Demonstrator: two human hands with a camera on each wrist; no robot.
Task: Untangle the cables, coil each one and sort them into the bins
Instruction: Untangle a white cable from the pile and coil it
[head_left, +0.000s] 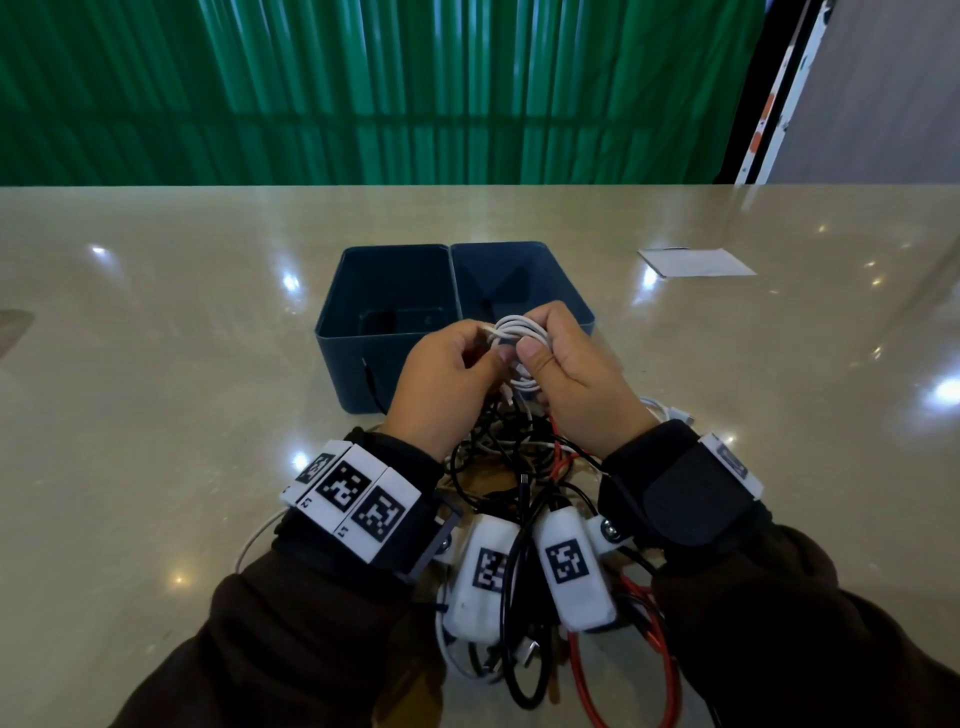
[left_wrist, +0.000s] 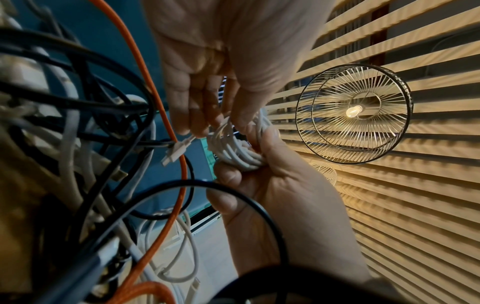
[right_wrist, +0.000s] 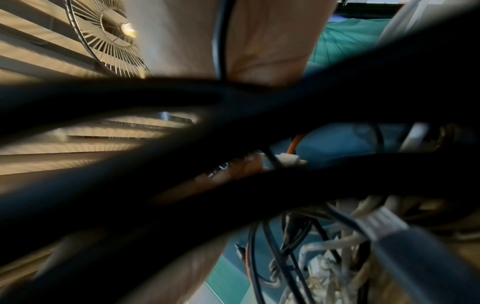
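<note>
A white cable wound into a small coil (head_left: 519, 338) (left_wrist: 233, 150) is held up in front of two dark blue bins. My right hand (head_left: 550, 343) (left_wrist: 259, 164) grips the coil, thumb pressed on top. My left hand (head_left: 478, 348) (left_wrist: 202, 117) pinches the cable's loose end; its white connector (left_wrist: 176, 152) hangs free just beyond the fingers. A tangle of black, white and red cables (head_left: 519, 467) lies on the table under both wrists. In the right wrist view blurred black cables (right_wrist: 233, 144) cover most of the picture.
The left bin (head_left: 353, 374) and the right bin (head_left: 519, 275) stand side by side, touching, just beyond my hands. A black cable end leans on the left bin's front. A white sheet of paper (head_left: 696, 261) lies at the far right. A green curtain hangs behind the table.
</note>
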